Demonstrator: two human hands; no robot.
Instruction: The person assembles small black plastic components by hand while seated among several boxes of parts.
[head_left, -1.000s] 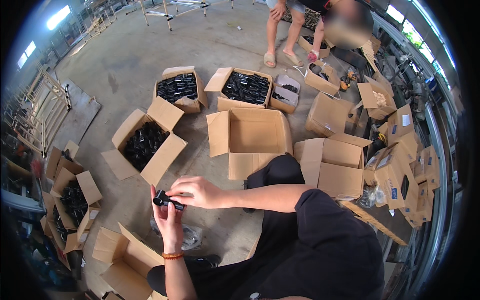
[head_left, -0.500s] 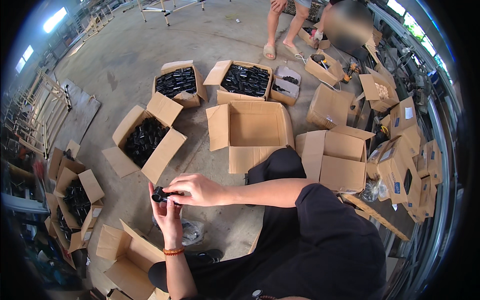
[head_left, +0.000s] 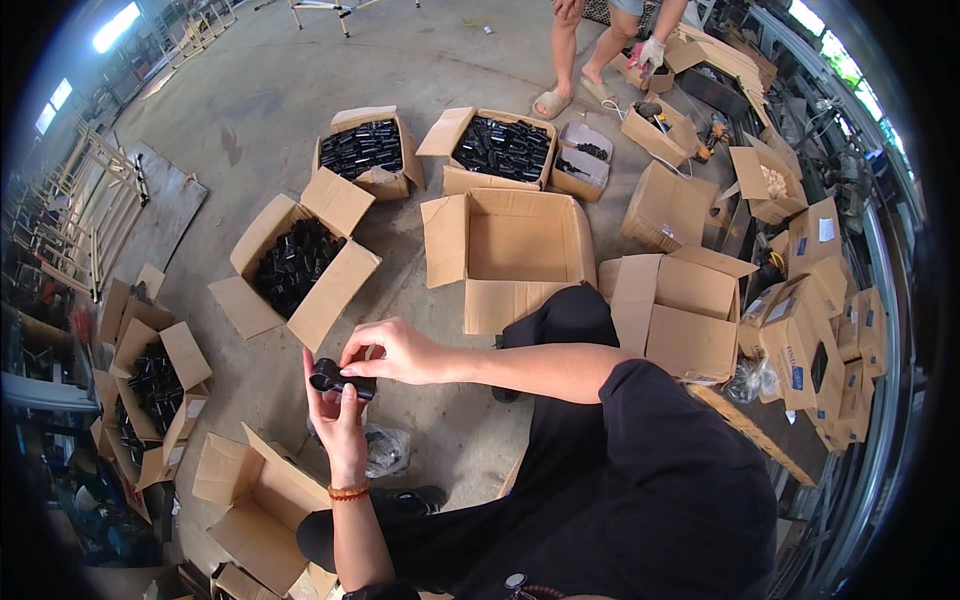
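Note:
A black tubular pipe fitting (head_left: 358, 386) with a round open end lies across the fingers of my left hand (head_left: 340, 425), which grips it. My right hand (head_left: 405, 352) comes over from the right, its thumb and fingertips pinched together at the top of the fitting. Whatever small thing those fingertips hold, if any, is too small to make out. Just beyond my hands stands a carton of loose black fittings (head_left: 297, 262). In front of my knee sits an open, empty carton (head_left: 525, 235).
Farther off are two more cartons of black fittings (head_left: 362, 148) (head_left: 503, 145) and a divided box of small dark parts (head_left: 590, 150). Cartons line the right side (head_left: 690, 310) and lower left (head_left: 262, 510). A co-worker's gloved hand (head_left: 652, 55) reaches into a box at the back.
My right hand has lifted slightly, and its fingers now pinch at the fitting's top rather than wrap it. More of the fitting shows. The co-worker's gloved hand has moved.

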